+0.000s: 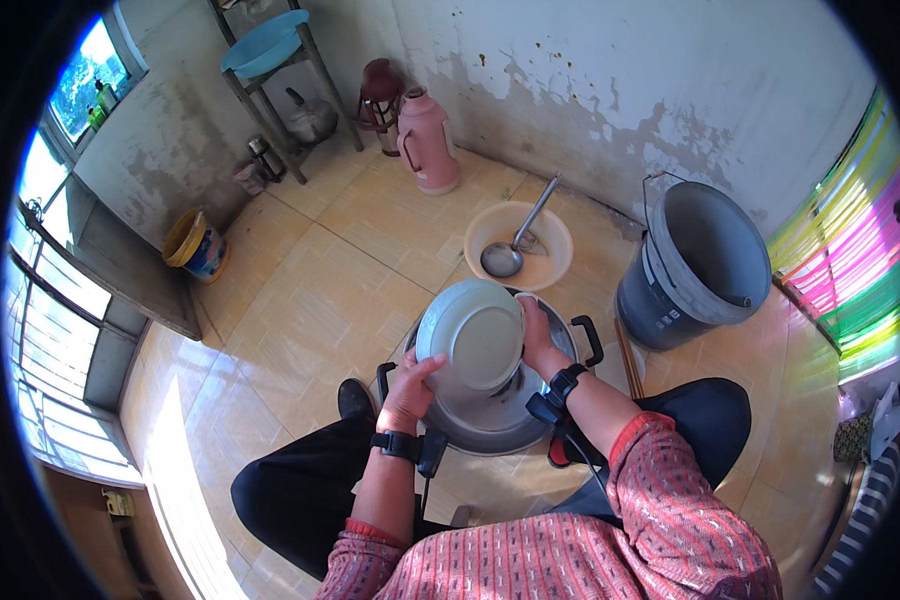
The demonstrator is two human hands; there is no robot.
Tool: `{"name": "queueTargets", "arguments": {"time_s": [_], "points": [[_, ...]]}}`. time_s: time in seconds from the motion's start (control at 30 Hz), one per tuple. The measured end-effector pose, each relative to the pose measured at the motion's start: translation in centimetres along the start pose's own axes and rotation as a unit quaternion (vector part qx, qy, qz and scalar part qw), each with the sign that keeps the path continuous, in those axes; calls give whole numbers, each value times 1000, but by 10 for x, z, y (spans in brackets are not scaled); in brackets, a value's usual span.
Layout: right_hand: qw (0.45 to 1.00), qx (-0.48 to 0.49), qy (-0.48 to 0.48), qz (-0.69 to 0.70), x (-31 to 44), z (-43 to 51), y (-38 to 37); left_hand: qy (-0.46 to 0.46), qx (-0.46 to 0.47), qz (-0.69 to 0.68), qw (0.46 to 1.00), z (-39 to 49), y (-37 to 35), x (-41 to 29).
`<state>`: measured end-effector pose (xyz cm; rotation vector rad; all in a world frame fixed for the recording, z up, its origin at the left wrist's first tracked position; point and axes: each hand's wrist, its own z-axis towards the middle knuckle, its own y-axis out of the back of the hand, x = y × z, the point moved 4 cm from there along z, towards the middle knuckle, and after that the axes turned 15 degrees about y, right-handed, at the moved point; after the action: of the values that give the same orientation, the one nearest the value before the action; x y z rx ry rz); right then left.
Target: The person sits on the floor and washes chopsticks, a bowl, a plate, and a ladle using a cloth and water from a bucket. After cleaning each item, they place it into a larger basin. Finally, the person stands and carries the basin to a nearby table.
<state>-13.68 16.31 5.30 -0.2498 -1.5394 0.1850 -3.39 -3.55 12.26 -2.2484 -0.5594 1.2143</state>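
Note:
A pale green bowl point(487, 346) is tipped on its side, with its round base turned up towards me. My left hand point(411, 386) grips its left edge, thumb against the outside. On the opposite side, my right hand point(542, 337) is at the rim with its fingers partly hidden. Something whitish, perhaps a cloth, shows at the right fingertips. Beneath the bowl stands a wide metal pot point(487, 442) with two black handles, on the floor between my legs. The bowl covers much of the pot's inside.
Behind the pot, a cream basin point(559, 266) holds a metal ladle point(504, 259). A large grey bucket point(664, 300) stands at the right, near wooden chopsticks point(629, 360). A pink thermos flask point(429, 146) and a metal kettle point(311, 120) are by the far walls.

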Motion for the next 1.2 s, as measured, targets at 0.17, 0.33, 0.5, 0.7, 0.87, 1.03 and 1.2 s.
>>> {"name": "queueTargets", "arguments": {"time_s": [0.17, 0.33, 0.5, 0.7, 0.87, 1.03, 1.2], "points": [[967, 122, 115, -191, 27, 14, -11, 19, -32, 91, 995, 0, 4, 3], [877, 194, 306, -315, 64, -10, -53, -1, -67, 206, 976, 4, 0, 12], [750, 244, 481, -383, 81, -49, -90, -32, -53, 258, 964, 11, -7, 25], [945, 108, 169, -258, 45, -12, -48, 2, -84, 199, 976, 4, -4, 27], [988, -28, 12, -152, -16, 2, 2, -77, -56, 42, 995, -2, -5, 11], [866, 250, 34, -431, -72, -40, -3, -101, -10, -115, 988, 1, 2, -5], [671, 311, 54, -671, -70, -64, 5, -84, -18, -205, 975, 8, 17, -3]]}}
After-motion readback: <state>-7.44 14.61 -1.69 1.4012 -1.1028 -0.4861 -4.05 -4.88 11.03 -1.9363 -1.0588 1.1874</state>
